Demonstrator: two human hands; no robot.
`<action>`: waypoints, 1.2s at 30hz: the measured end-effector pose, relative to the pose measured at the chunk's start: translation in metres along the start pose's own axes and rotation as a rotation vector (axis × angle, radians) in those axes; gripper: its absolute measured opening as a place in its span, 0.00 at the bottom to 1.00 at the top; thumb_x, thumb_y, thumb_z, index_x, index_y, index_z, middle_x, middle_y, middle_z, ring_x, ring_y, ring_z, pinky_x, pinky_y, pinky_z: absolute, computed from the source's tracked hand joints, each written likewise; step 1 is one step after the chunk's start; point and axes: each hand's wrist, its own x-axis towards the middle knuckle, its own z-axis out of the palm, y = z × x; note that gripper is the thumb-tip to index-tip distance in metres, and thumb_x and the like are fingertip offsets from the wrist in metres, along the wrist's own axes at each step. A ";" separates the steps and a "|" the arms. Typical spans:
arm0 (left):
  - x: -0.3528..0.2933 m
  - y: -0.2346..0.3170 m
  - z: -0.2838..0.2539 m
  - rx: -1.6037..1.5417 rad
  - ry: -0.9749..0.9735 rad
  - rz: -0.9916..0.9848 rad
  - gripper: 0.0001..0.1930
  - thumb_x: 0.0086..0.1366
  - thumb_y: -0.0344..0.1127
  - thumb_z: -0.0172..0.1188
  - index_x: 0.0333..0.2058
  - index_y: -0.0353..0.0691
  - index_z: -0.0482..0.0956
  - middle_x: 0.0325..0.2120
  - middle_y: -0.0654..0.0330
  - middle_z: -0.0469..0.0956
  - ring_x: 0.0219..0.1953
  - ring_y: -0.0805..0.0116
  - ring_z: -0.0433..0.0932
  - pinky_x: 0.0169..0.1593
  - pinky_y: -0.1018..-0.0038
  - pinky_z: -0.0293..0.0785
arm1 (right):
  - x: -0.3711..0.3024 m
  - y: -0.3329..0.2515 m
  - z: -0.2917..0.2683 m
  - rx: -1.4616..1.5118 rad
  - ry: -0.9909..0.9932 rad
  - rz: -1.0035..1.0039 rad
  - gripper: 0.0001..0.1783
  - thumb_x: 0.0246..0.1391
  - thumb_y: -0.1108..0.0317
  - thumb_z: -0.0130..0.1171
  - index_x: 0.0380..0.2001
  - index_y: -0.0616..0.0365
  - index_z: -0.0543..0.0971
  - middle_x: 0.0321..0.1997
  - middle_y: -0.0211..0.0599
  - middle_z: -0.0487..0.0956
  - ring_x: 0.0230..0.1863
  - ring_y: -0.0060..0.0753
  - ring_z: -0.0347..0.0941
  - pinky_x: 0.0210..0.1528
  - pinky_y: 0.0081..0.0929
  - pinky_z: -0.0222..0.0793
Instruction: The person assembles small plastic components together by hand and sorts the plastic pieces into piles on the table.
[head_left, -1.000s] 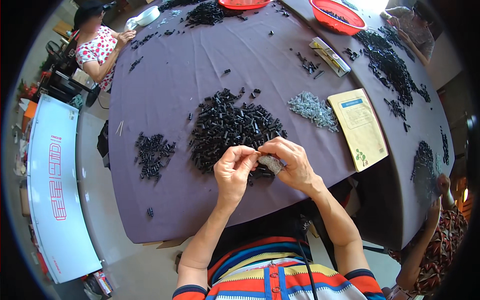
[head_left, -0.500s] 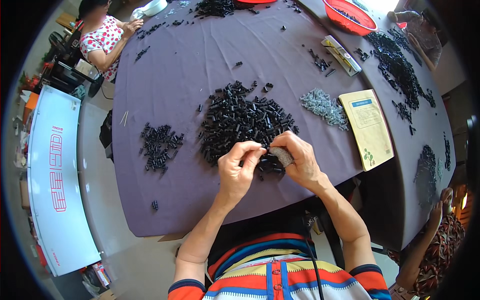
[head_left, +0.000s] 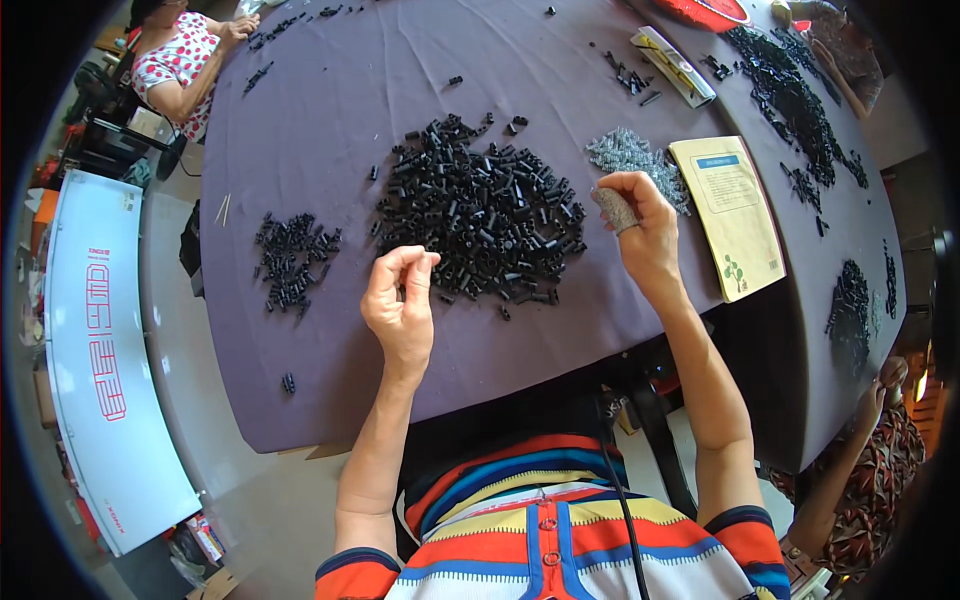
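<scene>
Left hand (head_left: 398, 300) beside the near left edge of a large heap of black pieces (head_left: 480, 215), thumb and forefinger brought together at the tips; anything pinched between is too small to make out, so cannot tell whether it grips. Right hand (head_left: 648, 228) raised, fingers curled, just on the near side of a pile of clear pieces (head_left: 630, 155) and partly covering its edge. Grey, rough-textured, rounded sleeve-like item (head_left: 615, 208) at its fingers; worn or held, cannot tell, and the thumb side is mostly hidden, so that grip is unreadable too. Black pieces: short, smooth, tubular, glossy, jumbled. Clear ones: small, glassy, individual outlines lost. Second black pile (head_left: 292, 260), smaller, lies left; 1 little dark cluster (head_left: 289, 383) sits nearer the cloth's edge. Purple-grey tablecloth (head_left: 450, 360) is matt fabric, creased. Tan booklet (head_left: 728, 220), flat, rectangular, right of the clear pile. Red basin (head_left: 705, 12) cut off by the upper rim. 3 other people show only in part.
</scene>
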 end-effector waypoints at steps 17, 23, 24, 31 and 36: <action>0.023 -0.015 -0.028 0.196 0.204 0.108 0.05 0.61 0.26 0.59 0.36 0.39 0.76 0.31 0.63 0.79 0.34 0.75 0.74 0.39 0.79 0.68 | 0.034 0.005 -0.002 -0.475 -0.039 -0.291 0.16 0.39 0.86 0.52 0.33 0.59 0.76 0.35 0.37 0.75 0.31 0.36 0.72 0.34 0.27 0.68; 0.027 -0.024 -0.029 0.254 0.199 0.180 0.06 0.59 0.23 0.57 0.36 0.36 0.74 0.40 0.56 0.76 0.44 0.63 0.74 0.50 0.70 0.70 | 0.086 0.002 0.035 -0.315 -0.170 -0.265 0.12 0.46 0.80 0.55 0.35 0.57 0.78 0.35 0.40 0.75 0.36 0.42 0.75 0.39 0.31 0.69; 0.027 -0.025 -0.028 0.249 0.194 0.177 0.06 0.59 0.23 0.57 0.36 0.36 0.74 0.40 0.56 0.76 0.44 0.63 0.74 0.50 0.70 0.70 | 0.103 0.010 0.043 -0.353 -0.196 -0.305 0.12 0.47 0.78 0.55 0.37 0.56 0.78 0.37 0.40 0.76 0.38 0.42 0.75 0.42 0.31 0.69; 0.028 -0.021 -0.025 0.203 0.131 0.134 0.07 0.61 0.21 0.56 0.38 0.35 0.74 0.42 0.56 0.75 0.45 0.69 0.73 0.51 0.74 0.67 | 0.205 0.037 0.123 -0.315 -0.301 -0.538 0.20 0.47 0.75 0.50 0.45 0.51 0.78 0.50 0.40 0.76 0.52 0.46 0.70 0.55 0.36 0.64; 0.031 -0.023 -0.025 0.246 0.071 0.135 0.08 0.59 0.21 0.57 0.38 0.36 0.75 0.42 0.54 0.76 0.46 0.67 0.73 0.51 0.74 0.68 | 0.195 0.031 0.150 -0.484 -0.438 -0.439 0.17 0.52 0.70 0.51 0.46 0.53 0.78 0.52 0.39 0.74 0.56 0.46 0.66 0.58 0.37 0.62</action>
